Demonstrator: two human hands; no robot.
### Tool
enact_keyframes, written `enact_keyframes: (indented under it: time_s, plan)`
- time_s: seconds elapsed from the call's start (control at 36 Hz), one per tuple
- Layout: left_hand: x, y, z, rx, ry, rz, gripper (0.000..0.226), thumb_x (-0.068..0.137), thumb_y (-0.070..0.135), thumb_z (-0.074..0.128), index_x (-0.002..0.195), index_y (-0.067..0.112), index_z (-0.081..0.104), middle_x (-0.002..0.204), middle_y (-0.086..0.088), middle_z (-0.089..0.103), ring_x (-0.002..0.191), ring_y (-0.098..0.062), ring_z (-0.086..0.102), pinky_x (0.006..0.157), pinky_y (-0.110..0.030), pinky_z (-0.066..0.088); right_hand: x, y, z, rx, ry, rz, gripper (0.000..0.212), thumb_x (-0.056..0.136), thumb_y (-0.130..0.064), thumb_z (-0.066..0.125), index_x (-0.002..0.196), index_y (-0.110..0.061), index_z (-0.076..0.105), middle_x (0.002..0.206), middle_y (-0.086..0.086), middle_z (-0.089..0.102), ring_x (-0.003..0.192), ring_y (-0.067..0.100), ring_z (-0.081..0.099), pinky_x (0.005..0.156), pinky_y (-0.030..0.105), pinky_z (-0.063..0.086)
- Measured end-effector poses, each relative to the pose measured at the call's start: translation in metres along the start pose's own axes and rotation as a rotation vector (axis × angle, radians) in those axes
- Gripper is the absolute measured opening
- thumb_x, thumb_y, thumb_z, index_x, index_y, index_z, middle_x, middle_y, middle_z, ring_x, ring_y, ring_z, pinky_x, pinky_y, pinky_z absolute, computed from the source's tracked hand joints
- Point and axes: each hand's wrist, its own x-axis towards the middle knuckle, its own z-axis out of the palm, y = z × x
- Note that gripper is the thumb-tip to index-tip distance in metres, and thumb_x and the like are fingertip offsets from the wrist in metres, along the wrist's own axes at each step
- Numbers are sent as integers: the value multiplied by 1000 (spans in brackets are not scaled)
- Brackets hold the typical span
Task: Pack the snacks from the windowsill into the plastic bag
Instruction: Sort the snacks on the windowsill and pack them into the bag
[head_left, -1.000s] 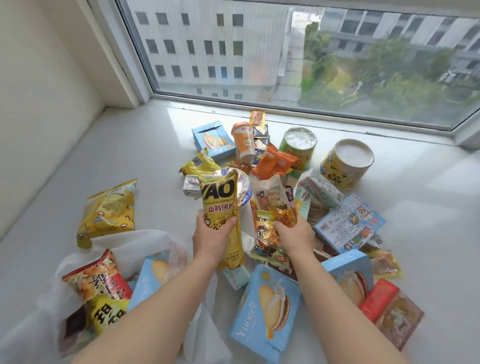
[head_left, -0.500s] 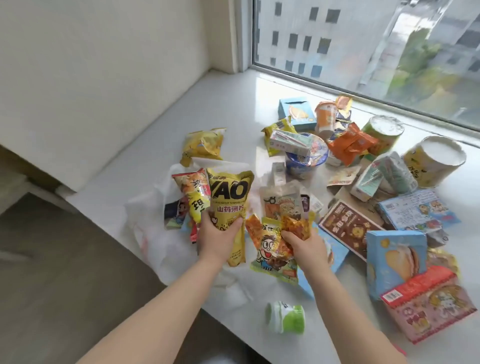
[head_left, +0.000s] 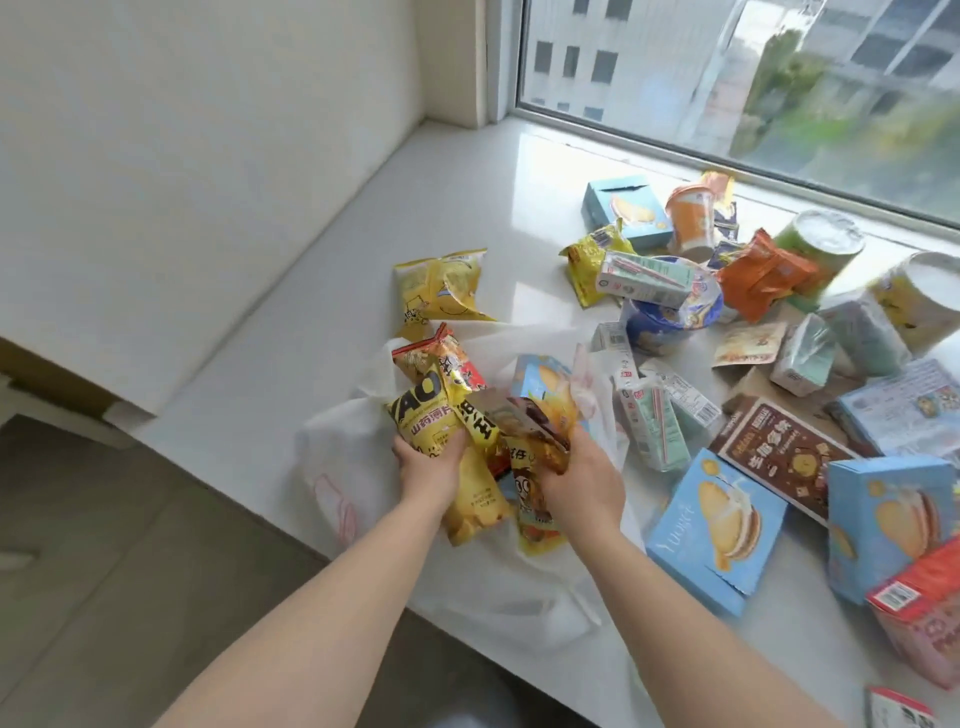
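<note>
We look down on a wide white windowsill (head_left: 322, 332), its far-left stretch bare all the way to the wall, its near edge dropping to the floor on our left. The white plastic bag (head_left: 343, 457) slumps right at that near edge, mouth gaping, part of it spilling over the lip. Right of the bag the snacks crowd the sill: a light blue cake box (head_left: 714, 530) lies flat near us, a brown box (head_left: 779, 457) sits just beyond it, and two round tubs stand far right by the window glass.

A lone yellow chip bag (head_left: 441, 286) lies just beyond the plastic bag, open sill all around its left side. Over the bag's mouth, our left hand (head_left: 428, 462) is clamped on a yellow pouch (head_left: 428, 415) with bold black letters. Our right hand (head_left: 582, 478) grips a cartoon-printed packet (head_left: 535, 499) beside it, fingers closed round the wrapper. Both packets touch the snacks already inside.
</note>
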Motion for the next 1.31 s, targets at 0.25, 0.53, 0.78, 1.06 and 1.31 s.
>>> enact_keyframes:
  time_s: [0.25,0.53,0.78,1.06,1.31]
  plan:
    - [34,12,14,290,25,30,76,85,39,61,141,13,16,143,-18,35,127,-38,40,105,-47,35,5,-19,44,-289,-165,-147,38,86,-19,52,122,-14,40,117,3,48,109,25,47,71,35,39]
    - [-2,15,23,538,-30,425,70,96,50,33,152,21,2,157,-13,5,144,-27,3,116,-39,4,14,-7,47,-140,-186,5,53,85,-20,54,132,-9,33,128,9,42,120,29,43,87,39,43]
    - [-5,16,34,980,-9,1059,66,79,69,32,139,42,26,153,-1,6,139,-29,8,106,-65,22,-16,32,31,345,118,-200,47,81,-38,45,118,-12,57,111,-2,54,108,14,49,92,15,34]
    - [-7,-2,55,1175,10,1129,76,78,76,21,145,44,6,155,-5,-7,142,-38,1,99,-75,14,-1,78,38,107,-203,797,59,85,-56,48,124,-12,57,132,14,48,124,33,39,100,38,33]
    - [-11,8,67,1563,-203,1302,66,84,71,6,145,48,17,156,11,-16,142,-28,-21,102,-73,-8,-14,89,12,357,-36,725,18,99,-20,34,99,-8,46,109,20,57,94,33,51,72,32,34]
